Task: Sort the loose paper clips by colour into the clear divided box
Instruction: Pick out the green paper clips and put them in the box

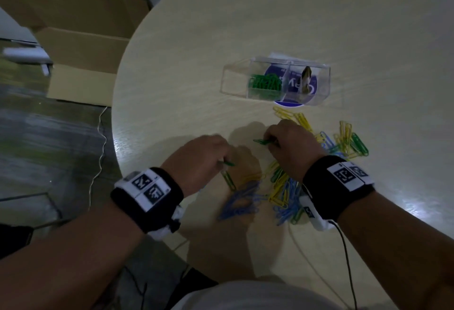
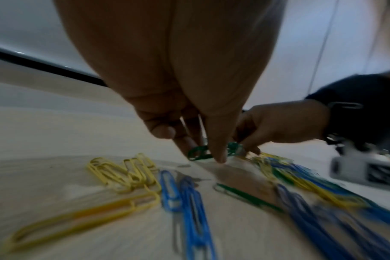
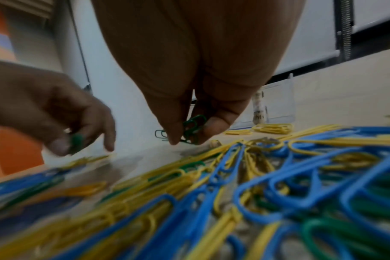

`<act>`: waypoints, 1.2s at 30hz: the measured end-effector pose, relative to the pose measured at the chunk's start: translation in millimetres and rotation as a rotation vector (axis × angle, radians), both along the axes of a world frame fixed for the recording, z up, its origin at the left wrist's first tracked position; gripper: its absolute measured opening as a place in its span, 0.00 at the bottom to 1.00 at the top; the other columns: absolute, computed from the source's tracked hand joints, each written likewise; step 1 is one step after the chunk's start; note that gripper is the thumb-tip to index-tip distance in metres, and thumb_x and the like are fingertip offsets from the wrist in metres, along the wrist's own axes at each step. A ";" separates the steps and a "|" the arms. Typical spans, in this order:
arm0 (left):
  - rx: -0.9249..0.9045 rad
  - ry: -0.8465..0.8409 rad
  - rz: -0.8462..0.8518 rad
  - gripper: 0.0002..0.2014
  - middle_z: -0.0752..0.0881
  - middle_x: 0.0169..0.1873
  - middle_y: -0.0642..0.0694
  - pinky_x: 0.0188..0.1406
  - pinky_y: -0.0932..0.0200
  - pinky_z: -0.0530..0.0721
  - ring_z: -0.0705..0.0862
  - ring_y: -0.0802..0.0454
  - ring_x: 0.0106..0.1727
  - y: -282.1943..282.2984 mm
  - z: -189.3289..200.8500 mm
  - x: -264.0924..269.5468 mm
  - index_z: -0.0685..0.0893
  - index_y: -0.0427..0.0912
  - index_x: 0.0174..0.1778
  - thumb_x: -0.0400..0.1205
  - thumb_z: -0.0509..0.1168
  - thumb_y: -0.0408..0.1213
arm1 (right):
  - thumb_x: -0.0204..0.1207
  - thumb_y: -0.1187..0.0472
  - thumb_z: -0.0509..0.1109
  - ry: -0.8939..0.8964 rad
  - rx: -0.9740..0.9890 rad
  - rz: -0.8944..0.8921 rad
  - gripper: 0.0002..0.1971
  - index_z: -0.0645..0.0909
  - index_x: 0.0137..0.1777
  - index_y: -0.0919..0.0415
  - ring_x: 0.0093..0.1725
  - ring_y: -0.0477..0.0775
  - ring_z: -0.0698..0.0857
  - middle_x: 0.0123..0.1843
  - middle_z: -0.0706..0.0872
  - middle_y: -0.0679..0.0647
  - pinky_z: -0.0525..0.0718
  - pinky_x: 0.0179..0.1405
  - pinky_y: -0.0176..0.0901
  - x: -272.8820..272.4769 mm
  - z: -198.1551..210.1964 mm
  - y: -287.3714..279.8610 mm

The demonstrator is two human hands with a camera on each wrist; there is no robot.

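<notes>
Two hands low over a round table. Left grip pinching one green clip; right grip pinching several green clips. Loose paper clips beneath and beside. Clear divided box beyond, green heap in left compartment.

round table, clear box, loose clips
</notes>
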State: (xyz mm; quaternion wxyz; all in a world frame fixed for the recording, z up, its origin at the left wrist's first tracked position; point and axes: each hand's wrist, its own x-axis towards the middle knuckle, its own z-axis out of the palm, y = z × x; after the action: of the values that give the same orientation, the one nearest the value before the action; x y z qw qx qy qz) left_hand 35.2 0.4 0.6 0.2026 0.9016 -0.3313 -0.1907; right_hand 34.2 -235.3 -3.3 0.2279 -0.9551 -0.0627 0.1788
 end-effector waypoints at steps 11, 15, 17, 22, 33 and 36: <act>0.173 0.077 -0.022 0.15 0.83 0.52 0.45 0.51 0.53 0.77 0.79 0.45 0.54 -1.5 -4.8 -31.1 0.79 0.46 0.63 0.80 0.64 0.33 | 0.70 0.57 0.76 -0.209 0.199 -0.391 0.04 0.86 0.44 0.49 0.42 0.49 0.86 0.38 0.88 0.48 0.81 0.45 0.40 18.1 49.0 -43.8; 0.103 0.107 0.045 0.10 0.81 0.50 0.44 0.43 0.57 0.71 0.81 0.44 0.51 -17.0 2.0 -21.2 0.81 0.44 0.59 0.82 0.63 0.33 | 0.69 0.59 0.76 -0.235 0.214 -0.471 0.06 0.87 0.46 0.53 0.41 0.49 0.86 0.38 0.88 0.49 0.77 0.43 0.37 41.6 55.8 -52.0; 0.000 0.100 0.196 0.10 0.82 0.48 0.46 0.43 0.57 0.74 0.82 0.46 0.48 -30.2 11.2 -2.1 0.83 0.46 0.57 0.81 0.66 0.33 | 0.68 0.61 0.75 -0.222 0.226 -0.485 0.07 0.87 0.46 0.56 0.40 0.52 0.87 0.38 0.89 0.52 0.81 0.44 0.39 54.5 55.7 -52.0; -0.259 0.039 0.595 0.08 0.87 0.44 0.45 0.47 0.55 0.83 0.85 0.47 0.45 -76.3 36.7 70.9 0.86 0.44 0.52 0.77 0.70 0.35 | 0.72 0.58 0.73 -0.166 0.163 -0.464 0.05 0.87 0.46 0.56 0.42 0.54 0.84 0.45 0.90 0.54 0.76 0.43 0.38 82.9 50.7 -40.1; -0.357 -0.057 0.643 0.15 0.82 0.62 0.48 0.52 0.54 0.85 0.86 0.52 0.44 -80.4 23.4 77.1 0.81 0.48 0.67 0.84 0.65 0.44 | 0.74 0.55 0.67 -0.234 0.378 -0.542 0.12 0.86 0.52 0.59 0.46 0.60 0.89 0.46 0.91 0.59 0.87 0.50 0.59 51.8 51.4 -44.7; -0.280 -0.126 0.389 0.09 0.86 0.50 0.47 0.51 0.53 0.80 0.83 0.49 0.45 -63.4 20.5 30.5 0.87 0.45 0.55 0.83 0.63 0.36 | 0.75 0.57 0.70 -0.251 0.291 -0.497 0.08 0.88 0.51 0.50 0.46 0.46 0.88 0.45 0.92 0.48 0.85 0.51 0.45 2.4 48.9 -54.4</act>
State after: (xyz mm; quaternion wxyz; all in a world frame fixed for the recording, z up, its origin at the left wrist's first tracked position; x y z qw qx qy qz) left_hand 65.6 -63.0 21.1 0.3374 0.9216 -0.1866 -0.0437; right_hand 36.6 -289.7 45.6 0.3892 -0.9132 0.1202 -0.0126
